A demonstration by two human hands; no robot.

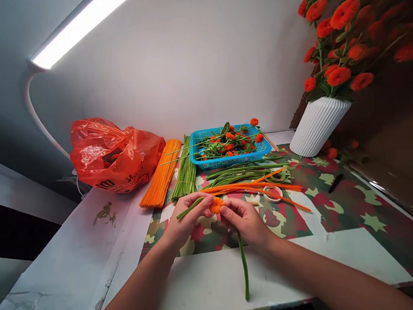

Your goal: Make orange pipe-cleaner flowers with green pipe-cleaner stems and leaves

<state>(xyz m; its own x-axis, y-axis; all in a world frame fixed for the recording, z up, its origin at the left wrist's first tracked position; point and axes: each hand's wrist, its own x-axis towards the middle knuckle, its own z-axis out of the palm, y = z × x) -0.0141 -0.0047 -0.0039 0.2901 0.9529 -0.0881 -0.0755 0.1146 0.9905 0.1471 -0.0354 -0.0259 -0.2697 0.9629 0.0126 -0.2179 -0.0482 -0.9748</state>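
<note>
Between my two hands is a small orange pipe-cleaner flower [216, 204], held above the front of the table. My left hand [190, 214] pinches its left side, thumb on the petals. From the right, my right hand [246, 219] grips it with thumb and fingertips. A green pipe cleaner [244, 272] hangs down below my right hand, and another green end [189, 208] sticks out over my left hand. How the green pieces join the flower is hidden by my fingers. Loose orange pipe cleaners [252, 186] lie just behind my hands.
Behind stand a blue basket [225, 162] of finished flowers, bundles of orange [162, 175] and green pipe cleaners [184, 174], and a red plastic bag [115, 153]. A tape roll [273, 201] lies right. A white vase [317, 126] holds orange-red flowers [345, 13]. A lamp [87, 28] shines upper left.
</note>
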